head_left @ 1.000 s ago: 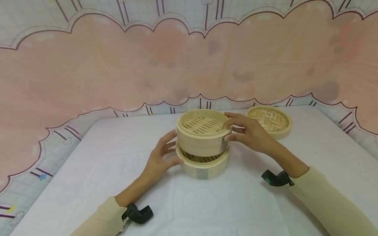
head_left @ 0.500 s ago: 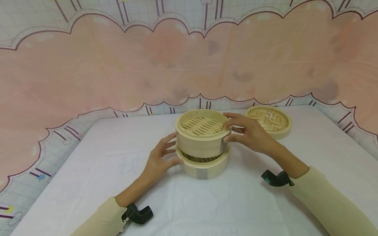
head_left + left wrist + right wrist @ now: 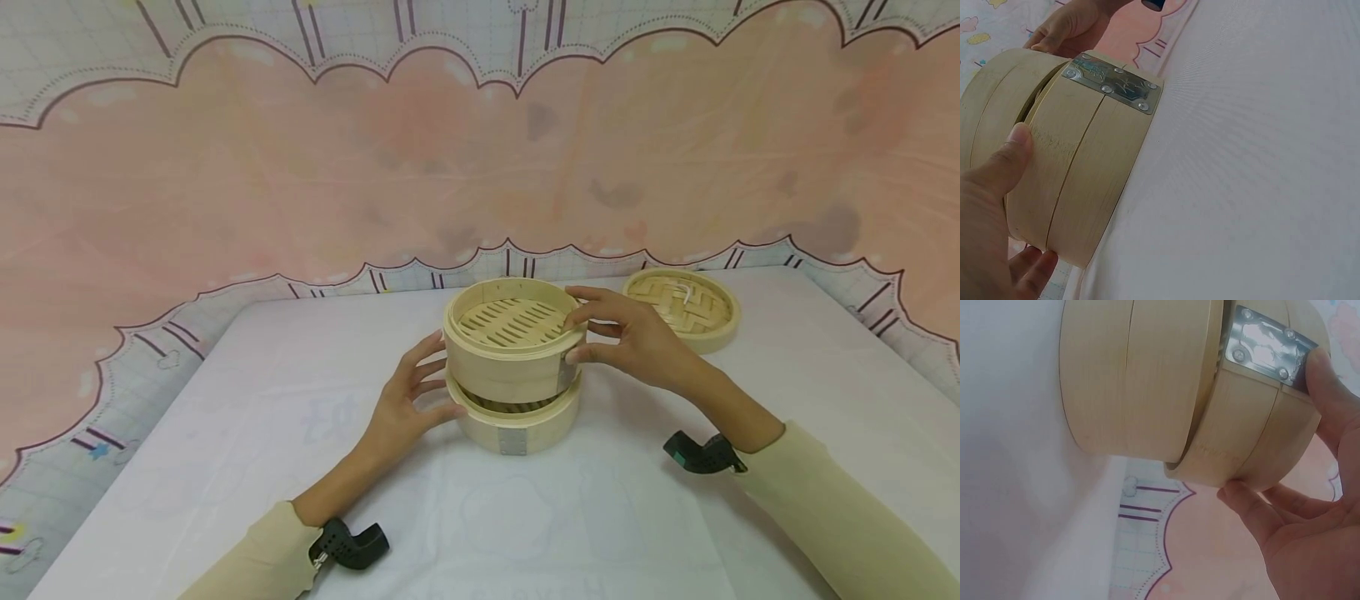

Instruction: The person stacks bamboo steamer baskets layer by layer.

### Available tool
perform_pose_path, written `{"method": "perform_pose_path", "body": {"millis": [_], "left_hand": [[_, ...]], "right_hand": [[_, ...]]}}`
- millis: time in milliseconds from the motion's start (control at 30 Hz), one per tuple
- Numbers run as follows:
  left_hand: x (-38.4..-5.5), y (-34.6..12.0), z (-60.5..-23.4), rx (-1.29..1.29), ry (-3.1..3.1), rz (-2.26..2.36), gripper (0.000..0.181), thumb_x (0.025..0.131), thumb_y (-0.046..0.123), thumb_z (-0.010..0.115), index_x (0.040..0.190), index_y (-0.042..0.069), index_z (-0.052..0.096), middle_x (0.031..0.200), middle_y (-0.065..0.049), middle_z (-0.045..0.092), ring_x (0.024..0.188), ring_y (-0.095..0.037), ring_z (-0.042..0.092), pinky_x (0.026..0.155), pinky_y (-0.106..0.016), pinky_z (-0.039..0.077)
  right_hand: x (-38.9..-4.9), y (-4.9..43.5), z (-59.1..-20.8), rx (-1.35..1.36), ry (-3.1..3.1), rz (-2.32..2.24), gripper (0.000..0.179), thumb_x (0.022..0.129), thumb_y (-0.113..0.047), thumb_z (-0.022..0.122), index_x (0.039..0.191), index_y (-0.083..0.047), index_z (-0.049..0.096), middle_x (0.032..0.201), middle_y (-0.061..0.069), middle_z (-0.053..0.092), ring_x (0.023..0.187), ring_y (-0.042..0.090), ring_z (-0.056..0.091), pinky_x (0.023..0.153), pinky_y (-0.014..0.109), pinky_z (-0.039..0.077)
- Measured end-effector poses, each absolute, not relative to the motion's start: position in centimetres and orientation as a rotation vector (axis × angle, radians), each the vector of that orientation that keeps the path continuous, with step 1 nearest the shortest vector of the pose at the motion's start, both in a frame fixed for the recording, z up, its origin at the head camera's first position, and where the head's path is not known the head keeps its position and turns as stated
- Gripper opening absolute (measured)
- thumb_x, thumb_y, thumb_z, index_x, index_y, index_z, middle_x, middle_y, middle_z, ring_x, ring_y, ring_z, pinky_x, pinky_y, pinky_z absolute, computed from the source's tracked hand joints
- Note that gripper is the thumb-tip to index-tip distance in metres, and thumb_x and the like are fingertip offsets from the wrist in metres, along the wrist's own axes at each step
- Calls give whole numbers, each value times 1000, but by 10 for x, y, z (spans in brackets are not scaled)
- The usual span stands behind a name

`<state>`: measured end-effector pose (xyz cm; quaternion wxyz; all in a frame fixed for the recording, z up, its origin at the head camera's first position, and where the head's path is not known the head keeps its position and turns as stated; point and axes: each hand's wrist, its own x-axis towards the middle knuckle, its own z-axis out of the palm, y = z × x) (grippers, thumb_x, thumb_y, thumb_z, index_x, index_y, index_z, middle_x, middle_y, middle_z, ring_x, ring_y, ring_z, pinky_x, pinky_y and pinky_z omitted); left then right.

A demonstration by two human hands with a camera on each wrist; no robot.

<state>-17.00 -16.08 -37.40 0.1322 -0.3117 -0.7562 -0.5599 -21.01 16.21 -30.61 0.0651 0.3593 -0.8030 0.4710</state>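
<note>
Two round bamboo steamer baskets stand one above the other in the head view. The lower basket [image 3: 491, 436] rests on the white table, a metal plate facing front. My left hand [image 3: 405, 402] grips its left side, thumb on the wall near the rim in the left wrist view. The upper basket [image 3: 498, 373] sits slightly tilted and off-centre over it, with a dark gap at the front. My right hand [image 3: 633, 340] holds the upper basket's right side. In the right wrist view its thumb [image 3: 1325, 375] presses by the metal plate [image 3: 1269, 347], fingers round the wall.
The woven bamboo lid [image 3: 693, 312] lies on the white table [image 3: 525, 533], behind and right of the baskets. A pink patterned cloth [image 3: 480, 167] stands behind the table. Each wrist carries a black camera mount [image 3: 352, 543].
The upper basket has shifted very slightly left and toward me, narrowing the gap at the front. My right hand moved slightly with it. The left hand and lower basket stay in place.
</note>
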Motion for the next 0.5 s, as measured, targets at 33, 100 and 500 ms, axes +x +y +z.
{"method": "perform_pose_path", "body": {"millis": [33,100,500], "left_hand": [[-168,-160,-371,-906,-2194,-1626,96,69,-15,77,147,3,25,145,-17,35,124,-37,47,95,-48,48],[-164,-158,-366,-906,-2196,-1622,94,70,-14,77,147,1,25,143,-20,35,123,-40,47,95,-49,48],[-157,-155,-359,-881,-2208,-1626,92,71,-13,77,146,1,27,143,-21,36,122,-40,47,95,-49,48]], "right_hand": [[-210,162,-306,1083,-2424,1421,32,73,-9,82,102,-8,68,143,15,43,129,29,45,95,29,47],[-210,162,-306,1076,-2432,1414,32,74,-9,82,103,-8,68,143,14,43,129,29,44,95,29,47],[-211,164,-308,1060,-2470,1363,34,73,-13,82,104,-10,68,144,12,43,127,30,46,95,30,47]]}}
